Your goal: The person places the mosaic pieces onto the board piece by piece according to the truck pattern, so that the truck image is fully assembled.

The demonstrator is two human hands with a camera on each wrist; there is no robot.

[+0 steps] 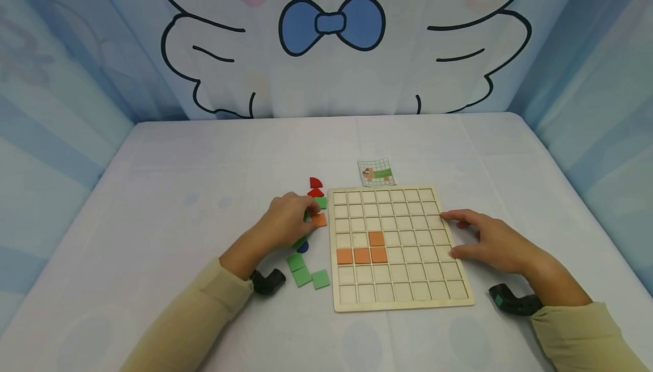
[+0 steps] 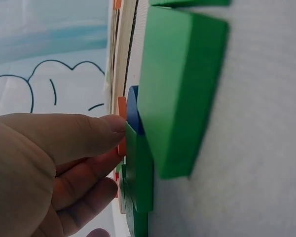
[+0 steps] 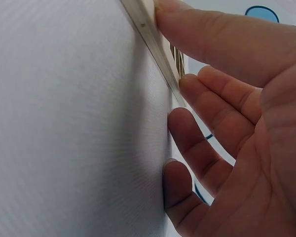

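My left hand point(image 1: 287, 219) pinches an orange square tile point(image 1: 319, 220) between thumb and fingertips, just left of the wooden grid board point(image 1: 403, 307). In the left wrist view the tile point(image 2: 122, 104) stands on edge beside the thumb tip. Several orange tiles point(image 1: 361, 256) sit in the board's grid, in a row of three with one above its right end. At the board's right edge, my right hand point(image 1: 495, 244) rests its thumb and index fingertip on the rim, the other fingers loosely bent. Green tiles point(image 1: 302, 276) and a blue piece point(image 1: 303, 246) lie near my left hand.
Two red pieces point(image 1: 316, 182) lie beyond my left hand, close to a green tile point(image 1: 321, 203). Behind the board is a small pattern card point(image 1: 376, 172) with a gridded picture. A white cloth covers the table point(image 1: 178, 190), with printed curtains around it.
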